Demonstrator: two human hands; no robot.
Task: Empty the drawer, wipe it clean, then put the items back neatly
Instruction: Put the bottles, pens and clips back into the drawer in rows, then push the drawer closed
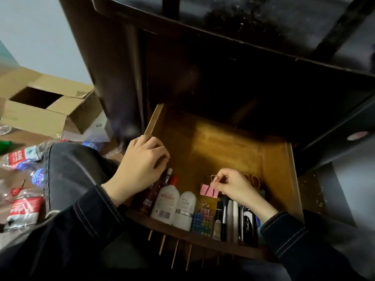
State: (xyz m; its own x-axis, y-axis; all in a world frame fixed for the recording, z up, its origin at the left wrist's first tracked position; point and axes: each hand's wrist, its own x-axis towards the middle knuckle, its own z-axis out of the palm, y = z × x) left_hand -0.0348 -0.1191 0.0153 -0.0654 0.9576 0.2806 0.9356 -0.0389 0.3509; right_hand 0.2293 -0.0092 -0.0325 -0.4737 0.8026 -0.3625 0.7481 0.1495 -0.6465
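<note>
Drawer: a wooden drawer (223, 142) stands pulled out of a dark cabinet (223, 78); its back half shows bare wood.

Right hand: the right hand (235, 185) is inside the drawer near the right wall, thumb and forefinger pinching the wire handle of a pink binder clip (209, 190), which sits just behind the front row of items.

Left hand: the left hand (142, 161) lies over the drawer's left wall with its fingers curled; whether it holds anything cannot be told from this angle.

Front edge, from the left corner: a dark red bottle (147, 199), a white bottle with a red cap (165, 201), a second white bottle (185, 209), a cluster of small coloured clips (203, 222), a makeup brush (223, 216) and a black case (248, 222), lying side by side and touching.

Behind the right hand: what look like orange scissor handles (253, 180), partly hidden.

Floor at left: an open cardboard box (40, 110) among scattered plastic wrappers.
</note>
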